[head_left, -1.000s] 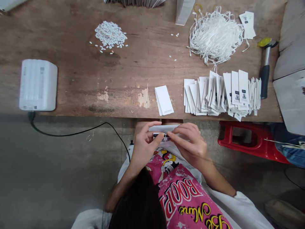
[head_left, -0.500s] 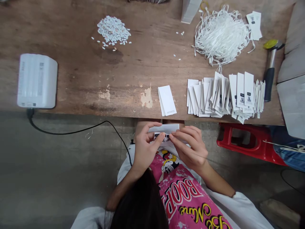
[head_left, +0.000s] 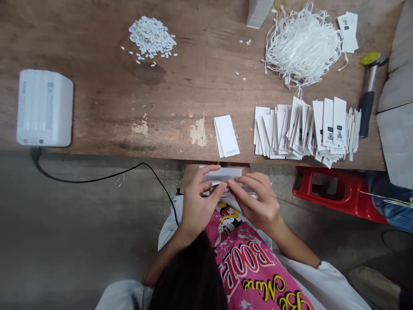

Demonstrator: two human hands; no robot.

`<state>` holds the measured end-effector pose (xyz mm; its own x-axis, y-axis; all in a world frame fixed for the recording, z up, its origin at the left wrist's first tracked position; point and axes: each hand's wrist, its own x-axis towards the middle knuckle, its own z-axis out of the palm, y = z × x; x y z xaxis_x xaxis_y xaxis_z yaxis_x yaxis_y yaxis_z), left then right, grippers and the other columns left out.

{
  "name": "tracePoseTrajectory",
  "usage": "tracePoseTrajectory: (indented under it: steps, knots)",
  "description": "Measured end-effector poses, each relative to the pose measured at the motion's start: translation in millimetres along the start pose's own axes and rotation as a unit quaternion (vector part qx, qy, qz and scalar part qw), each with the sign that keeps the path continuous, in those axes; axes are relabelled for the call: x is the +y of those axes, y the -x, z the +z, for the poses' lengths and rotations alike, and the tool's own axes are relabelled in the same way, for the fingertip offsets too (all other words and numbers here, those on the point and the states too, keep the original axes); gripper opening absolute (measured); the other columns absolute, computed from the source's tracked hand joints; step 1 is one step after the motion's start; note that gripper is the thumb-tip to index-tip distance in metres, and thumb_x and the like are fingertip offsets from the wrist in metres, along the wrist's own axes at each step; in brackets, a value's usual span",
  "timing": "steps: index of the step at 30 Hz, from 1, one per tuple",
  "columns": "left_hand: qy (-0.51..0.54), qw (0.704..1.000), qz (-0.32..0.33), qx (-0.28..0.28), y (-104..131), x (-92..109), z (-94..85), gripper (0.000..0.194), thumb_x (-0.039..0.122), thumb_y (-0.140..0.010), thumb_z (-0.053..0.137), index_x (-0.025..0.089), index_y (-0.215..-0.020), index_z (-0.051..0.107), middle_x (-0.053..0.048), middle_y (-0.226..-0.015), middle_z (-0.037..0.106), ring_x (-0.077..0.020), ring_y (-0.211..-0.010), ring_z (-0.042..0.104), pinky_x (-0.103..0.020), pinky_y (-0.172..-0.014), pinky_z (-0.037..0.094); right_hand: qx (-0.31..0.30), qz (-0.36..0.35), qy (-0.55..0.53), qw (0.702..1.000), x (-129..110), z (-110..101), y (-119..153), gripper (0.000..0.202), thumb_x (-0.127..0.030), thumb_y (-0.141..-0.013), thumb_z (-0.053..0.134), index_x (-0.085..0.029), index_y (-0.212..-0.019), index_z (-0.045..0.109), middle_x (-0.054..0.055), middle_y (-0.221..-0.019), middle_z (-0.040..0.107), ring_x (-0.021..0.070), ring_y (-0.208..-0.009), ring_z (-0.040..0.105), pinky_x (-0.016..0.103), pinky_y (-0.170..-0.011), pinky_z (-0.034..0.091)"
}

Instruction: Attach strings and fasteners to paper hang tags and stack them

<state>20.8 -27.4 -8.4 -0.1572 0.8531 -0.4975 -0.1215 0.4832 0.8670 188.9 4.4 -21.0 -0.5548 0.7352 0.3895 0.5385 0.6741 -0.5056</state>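
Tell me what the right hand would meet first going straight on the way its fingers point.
Probably the left hand, at its thumb tip, or the small white piece held there: the right hand points across toward both. Depth between them is unclear from above.

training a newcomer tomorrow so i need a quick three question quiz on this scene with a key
1. True or false: the hammer lies to the right of the tangle of white cords.
2. Which has the black cable running from it: a) hammer, b) white box-shaped device, c) red stool?
3. What does the left hand hold?

Key: 1. true; 2. b; 3. a small white piece, partly hidden.
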Motion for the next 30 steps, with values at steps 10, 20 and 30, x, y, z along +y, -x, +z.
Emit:
tracePoseTrajectory:
  steps: [10,20,30]
  knots:
    - [-0.011,0.998,0.053,0.036,0.7,-1.8,6.1,0.034,0.031,-0.081,0.071,0.022,-0.111,0.059,0.002,-0.079,0.074,-0.0116,-0.072,0.07,-0.02,-0.067,0.054,0.045,-0.01,-0.054,0.997,-0.3,-0.7,4.4,0.049,-0.003,-0.081,0.062,-0.022,-0.126,0.061,0.009,-0.096,0.072,0.0194,-0.085,0.067,0.035,-0.068,0.055]
    - [0.027,0.994,0.104,0.001,0.4,-7.3,3.1,0.034,0.025,-0.077,0.074,0.022,-0.107,0.059,0.002,-0.075,0.073,-0.011,-0.067,0.069,-0.019,-0.062,0.051,0.021,0.28,-0.27,0.921,-8.7,-12.6,-5.8,0.023,-0.019,-0.07,0.08,-0.023,-0.091,0.075,0.002,-0.073,0.075,0.0163,-0.061,0.07,0.026,-0.059,0.06]
    - [0.134,0.978,-0.115,-0.108,-9.0,1.1,-4.2,0.049,0.029,-0.076,0.074,0.02,-0.118,0.05,0.005,-0.061,0.063,-0.0069,-0.051,0.054,-0.015,-0.05,0.037,-0.033,0.269,-0.334,0.903,-1.0,-12.1,-10.0,0.02,-0.018,-0.07,0.08,-0.024,-0.089,0.077,0.002,-0.073,0.074,0.0147,-0.061,0.069,0.023,-0.053,0.056]
